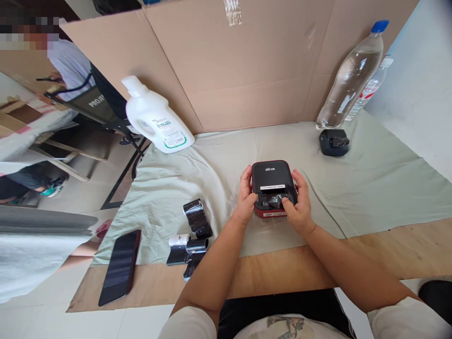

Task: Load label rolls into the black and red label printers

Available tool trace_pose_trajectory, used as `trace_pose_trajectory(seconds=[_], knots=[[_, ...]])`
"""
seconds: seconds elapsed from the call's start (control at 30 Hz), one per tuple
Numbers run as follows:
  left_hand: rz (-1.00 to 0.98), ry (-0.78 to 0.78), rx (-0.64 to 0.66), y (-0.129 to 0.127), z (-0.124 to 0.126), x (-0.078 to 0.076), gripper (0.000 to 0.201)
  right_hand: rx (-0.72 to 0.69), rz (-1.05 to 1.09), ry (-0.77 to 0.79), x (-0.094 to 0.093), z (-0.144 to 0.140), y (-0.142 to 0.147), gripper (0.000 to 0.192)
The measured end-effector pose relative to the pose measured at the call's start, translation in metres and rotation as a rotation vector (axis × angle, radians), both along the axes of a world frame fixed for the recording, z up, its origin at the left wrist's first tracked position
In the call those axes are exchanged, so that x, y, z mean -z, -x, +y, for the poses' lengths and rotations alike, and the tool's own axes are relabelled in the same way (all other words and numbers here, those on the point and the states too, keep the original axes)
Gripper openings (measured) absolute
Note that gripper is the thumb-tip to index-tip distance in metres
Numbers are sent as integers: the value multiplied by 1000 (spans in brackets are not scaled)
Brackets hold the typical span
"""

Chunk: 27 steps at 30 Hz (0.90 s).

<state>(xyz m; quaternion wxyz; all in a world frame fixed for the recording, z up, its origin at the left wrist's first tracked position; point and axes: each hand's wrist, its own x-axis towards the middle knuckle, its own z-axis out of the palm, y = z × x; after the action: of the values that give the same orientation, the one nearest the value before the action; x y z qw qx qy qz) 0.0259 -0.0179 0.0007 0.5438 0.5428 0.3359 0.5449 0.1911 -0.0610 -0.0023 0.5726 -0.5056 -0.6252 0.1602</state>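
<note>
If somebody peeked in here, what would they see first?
Probably the black-and-red device, between the left hand and right hand near the middle. Next, maybe the white bottle at back left on the cloth and, at back right, the tall clear bottle with its blue cap.

A single camera looked from the person's head — forward and down, with the shirt front [293, 327] at the bottom edge. It faced across the cloth-covered table [381, 197] toward a cardboard panel [247, 70] standing behind it. The left hand [246, 195] and right hand [300, 205] lay near, just right of and below centre — while the wide view reached the floor [38, 325] at left and a pale wall [423, 108] at right.
</note>
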Motion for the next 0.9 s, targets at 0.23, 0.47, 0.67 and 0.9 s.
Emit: trace_pose_trajectory(seconds=[0.23,0.47,0.67,0.9], knots=[[-45,-21,-34,-3,0,9,71,-42,92,-16,9,1,1,65],[50,-22,-72,3,-3,13,47,-108,171,-104,20,9,-3,52],[412,-189,-285,6,1,-39,27,-98,149,-132,17,9,-4,46],[1140,-170,98,-24,54,-57,15,-82,119,-151,19,11,-4,44]])
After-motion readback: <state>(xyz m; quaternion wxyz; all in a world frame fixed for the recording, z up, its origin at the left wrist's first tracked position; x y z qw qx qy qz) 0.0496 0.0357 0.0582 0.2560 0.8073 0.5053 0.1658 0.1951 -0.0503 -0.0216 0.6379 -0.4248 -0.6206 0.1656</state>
